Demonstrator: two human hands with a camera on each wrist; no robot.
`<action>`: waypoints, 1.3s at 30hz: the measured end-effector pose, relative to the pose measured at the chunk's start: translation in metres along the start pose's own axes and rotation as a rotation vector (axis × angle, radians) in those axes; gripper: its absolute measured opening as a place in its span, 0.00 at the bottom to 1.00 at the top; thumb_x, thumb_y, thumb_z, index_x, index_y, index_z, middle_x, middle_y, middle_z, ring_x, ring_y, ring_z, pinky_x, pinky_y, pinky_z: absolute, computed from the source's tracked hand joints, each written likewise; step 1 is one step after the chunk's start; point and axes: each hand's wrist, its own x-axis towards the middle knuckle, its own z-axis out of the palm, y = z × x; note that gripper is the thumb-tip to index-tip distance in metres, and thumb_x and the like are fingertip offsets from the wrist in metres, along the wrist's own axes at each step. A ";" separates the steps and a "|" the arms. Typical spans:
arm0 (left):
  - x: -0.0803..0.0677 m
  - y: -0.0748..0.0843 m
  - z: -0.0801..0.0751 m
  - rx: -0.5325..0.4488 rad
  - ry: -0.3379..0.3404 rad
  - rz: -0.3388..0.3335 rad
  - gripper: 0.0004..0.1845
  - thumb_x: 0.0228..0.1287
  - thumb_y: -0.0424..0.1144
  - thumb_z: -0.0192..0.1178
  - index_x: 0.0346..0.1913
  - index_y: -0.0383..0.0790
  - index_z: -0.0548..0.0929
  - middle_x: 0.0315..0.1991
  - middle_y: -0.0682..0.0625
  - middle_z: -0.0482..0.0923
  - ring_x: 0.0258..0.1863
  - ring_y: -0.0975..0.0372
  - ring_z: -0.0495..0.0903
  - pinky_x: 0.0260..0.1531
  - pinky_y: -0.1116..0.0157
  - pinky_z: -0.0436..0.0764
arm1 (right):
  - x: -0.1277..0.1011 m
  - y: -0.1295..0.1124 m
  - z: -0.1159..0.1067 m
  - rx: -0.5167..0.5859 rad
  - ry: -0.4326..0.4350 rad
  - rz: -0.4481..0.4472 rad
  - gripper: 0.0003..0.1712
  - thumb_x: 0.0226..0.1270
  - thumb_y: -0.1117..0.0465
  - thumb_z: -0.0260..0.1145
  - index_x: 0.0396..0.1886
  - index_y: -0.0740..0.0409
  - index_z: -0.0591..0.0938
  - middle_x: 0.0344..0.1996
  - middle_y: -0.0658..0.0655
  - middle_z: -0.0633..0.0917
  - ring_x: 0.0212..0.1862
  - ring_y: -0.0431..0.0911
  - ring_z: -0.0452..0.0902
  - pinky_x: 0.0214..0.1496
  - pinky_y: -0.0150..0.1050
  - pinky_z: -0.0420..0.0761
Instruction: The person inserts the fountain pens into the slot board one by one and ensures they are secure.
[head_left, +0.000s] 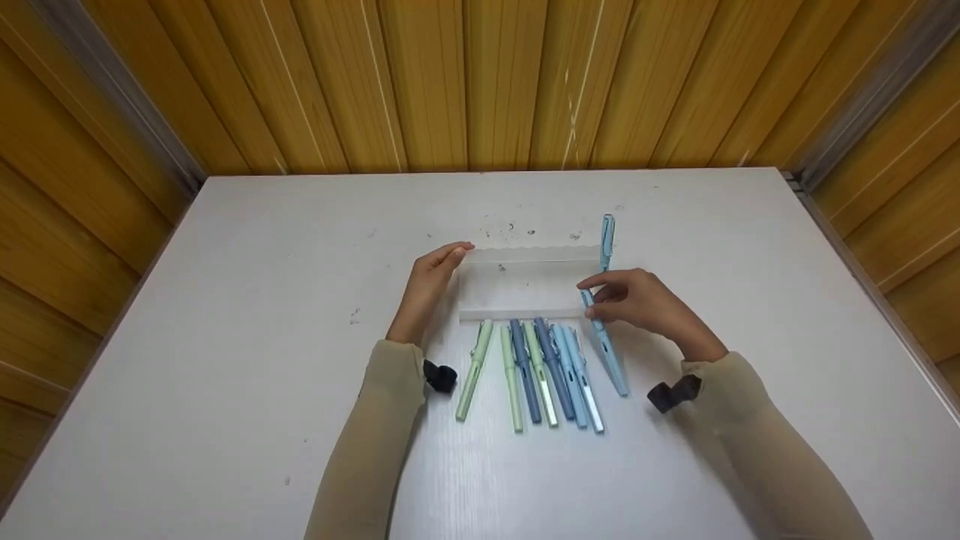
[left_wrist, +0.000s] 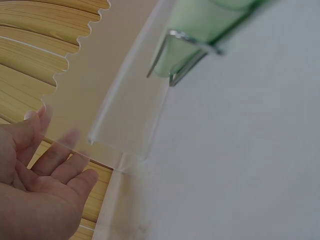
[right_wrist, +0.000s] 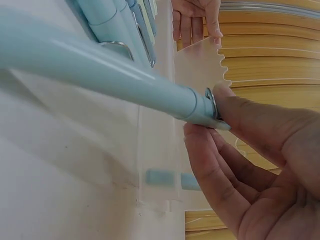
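Note:
My left hand pinches the left end of a clear, scallop-edged pen stand between thumb and forefinger. Its wavy edge runs up from those fingertips in the left wrist view. Near the stand's right end, my right hand pinches a light blue pen by its capped clip end. A second light blue pen lies across the stand's right end, partly hidden. Several pens lie side by side in front of the stand: light green, dark blue and light blue.
One light green pen lies a little apart on the left of the row. The white table carries small dark marks behind the stand. Wood-patterned panels rise along the table's back and sides.

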 end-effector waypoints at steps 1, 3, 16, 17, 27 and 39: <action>0.000 0.000 0.000 -0.001 0.002 -0.001 0.19 0.71 0.50 0.54 0.56 0.44 0.82 0.63 0.50 0.75 0.67 0.58 0.68 0.68 0.56 0.65 | 0.000 0.000 0.000 0.001 0.013 -0.006 0.25 0.60 0.58 0.71 0.58 0.54 0.80 0.43 0.60 0.85 0.40 0.49 0.78 0.46 0.38 0.83; 0.000 0.001 0.000 0.005 0.005 -0.003 0.19 0.71 0.50 0.54 0.56 0.44 0.82 0.62 0.50 0.76 0.67 0.59 0.68 0.68 0.56 0.65 | 0.002 -0.002 -0.001 -0.001 0.039 -0.021 0.25 0.61 0.57 0.71 0.58 0.53 0.80 0.44 0.60 0.85 0.40 0.49 0.78 0.47 0.39 0.83; 0.001 0.002 0.000 0.024 0.021 -0.017 0.19 0.71 0.50 0.54 0.56 0.44 0.82 0.62 0.49 0.76 0.67 0.58 0.68 0.68 0.57 0.65 | 0.002 -0.013 -0.010 0.021 0.203 -0.092 0.24 0.63 0.57 0.69 0.59 0.49 0.80 0.43 0.59 0.85 0.42 0.48 0.78 0.44 0.32 0.79; 0.001 0.002 0.000 0.020 0.018 -0.016 0.19 0.71 0.50 0.54 0.56 0.43 0.82 0.62 0.49 0.76 0.67 0.58 0.68 0.68 0.57 0.65 | 0.002 -0.014 -0.011 0.026 0.216 -0.097 0.24 0.63 0.57 0.69 0.60 0.49 0.80 0.43 0.59 0.85 0.41 0.49 0.78 0.43 0.30 0.79; 0.000 0.001 0.000 0.010 0.003 0.000 0.19 0.71 0.49 0.54 0.56 0.42 0.82 0.63 0.48 0.75 0.67 0.58 0.68 0.69 0.56 0.64 | 0.003 -0.017 -0.015 0.087 0.341 -0.146 0.25 0.66 0.56 0.67 0.62 0.49 0.78 0.46 0.59 0.85 0.46 0.47 0.80 0.43 0.20 0.77; 0.000 0.000 -0.001 0.010 -0.003 0.007 0.19 0.71 0.51 0.54 0.56 0.44 0.81 0.63 0.50 0.75 0.67 0.58 0.68 0.69 0.56 0.64 | 0.007 -0.021 -0.016 0.140 0.509 -0.190 0.23 0.66 0.59 0.66 0.61 0.49 0.79 0.48 0.57 0.85 0.46 0.37 0.78 0.49 0.20 0.76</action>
